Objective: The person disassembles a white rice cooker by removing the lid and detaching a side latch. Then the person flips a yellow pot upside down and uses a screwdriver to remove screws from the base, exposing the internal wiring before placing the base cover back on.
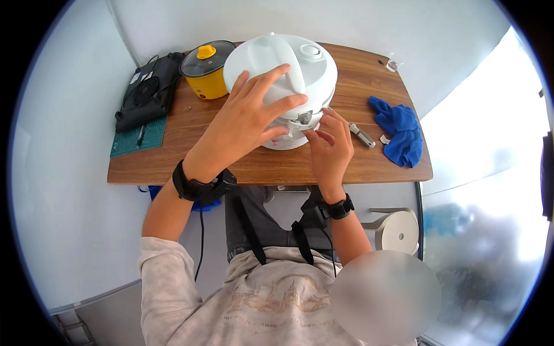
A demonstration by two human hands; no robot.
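A white rice cooker (311, 75) stands on the wooden table in front of me, its rounded lid closed. An opening at the front rim, below the lid, bares a small greyish part (304, 117) inside. My left hand (245, 112) lies on the lid's near left side with its fingers spread, thumb down by the front rim. At the right of that opening, my right hand (333, 141) pinches a white plastic cover piece (315, 121) between thumb and fingers. Whether this piece is still attached to the cooker I cannot tell.
A yellow pot (209, 85) with a glass lid stands left of the cooker. Further left, a black appliance (148, 89) overlaps a green cutting mat (153, 135). To the right lie a grey-handled screwdriver (362, 136) and a blue cloth (402, 131). A stool (399, 233) stands below.
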